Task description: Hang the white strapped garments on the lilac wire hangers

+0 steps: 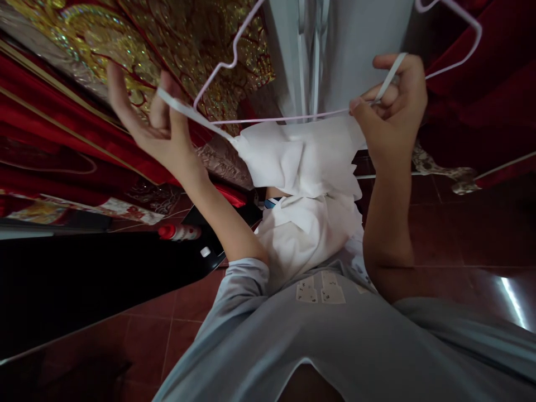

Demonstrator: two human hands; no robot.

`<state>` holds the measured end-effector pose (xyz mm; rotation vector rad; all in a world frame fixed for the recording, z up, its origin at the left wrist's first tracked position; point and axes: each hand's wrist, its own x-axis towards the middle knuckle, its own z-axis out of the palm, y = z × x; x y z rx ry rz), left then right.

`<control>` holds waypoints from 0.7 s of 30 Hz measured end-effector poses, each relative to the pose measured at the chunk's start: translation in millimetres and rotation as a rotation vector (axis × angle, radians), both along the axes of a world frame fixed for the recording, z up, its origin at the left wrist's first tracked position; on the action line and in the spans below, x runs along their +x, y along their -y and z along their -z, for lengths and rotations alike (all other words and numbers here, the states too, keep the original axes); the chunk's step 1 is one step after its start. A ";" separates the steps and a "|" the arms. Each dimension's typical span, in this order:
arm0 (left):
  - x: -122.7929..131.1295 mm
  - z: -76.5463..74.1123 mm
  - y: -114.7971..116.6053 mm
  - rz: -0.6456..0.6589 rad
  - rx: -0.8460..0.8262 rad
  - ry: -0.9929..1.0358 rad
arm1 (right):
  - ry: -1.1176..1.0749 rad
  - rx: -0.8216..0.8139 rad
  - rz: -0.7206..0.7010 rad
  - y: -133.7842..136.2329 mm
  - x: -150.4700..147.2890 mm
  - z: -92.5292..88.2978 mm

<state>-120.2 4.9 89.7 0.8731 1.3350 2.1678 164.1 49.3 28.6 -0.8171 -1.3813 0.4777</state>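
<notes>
A white garment [301,167] hangs in front of my chest below a thin pink wire hanger [268,118]. My left hand [154,120] is raised at the left, its fingers partly spread, with one white strap [190,114] of the garment pinched between thumb and fingers. At the right, my right hand [393,111] is closed on the other white strap [389,78] and on the hanger's lower bar. The straps are stretched out toward the hanger's two ends. My grey shirt fills the bottom of the view.
Red and gold embroidered cloth [138,39] hangs at the upper left, dark red fabric at the upper right. A grey cabinet or door [355,50] stands behind the hanger. The floor is red tile [460,234]. A dark surface with a red-capped bottle [178,231] lies at left.
</notes>
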 end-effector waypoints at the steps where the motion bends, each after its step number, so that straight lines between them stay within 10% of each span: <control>1: -3.6 0.9 -5.6 0.072 0.126 -0.214 | -0.005 0.001 -0.005 -0.1 -0.3 -0.3; 8: -11.9 -11.7 -44.5 0.404 0.217 -0.693 | -0.014 -0.053 0.008 -1.3 -7.5 3.0; 15: 11.3 -39.5 -56.1 0.522 -0.110 -0.496 | 0.013 -0.093 0.036 -1.4 -6.7 2.2; 21: -2.4 -3.2 -53.2 0.493 0.012 -0.351 | 0.047 -0.100 0.040 7.0 -9.7 -1.6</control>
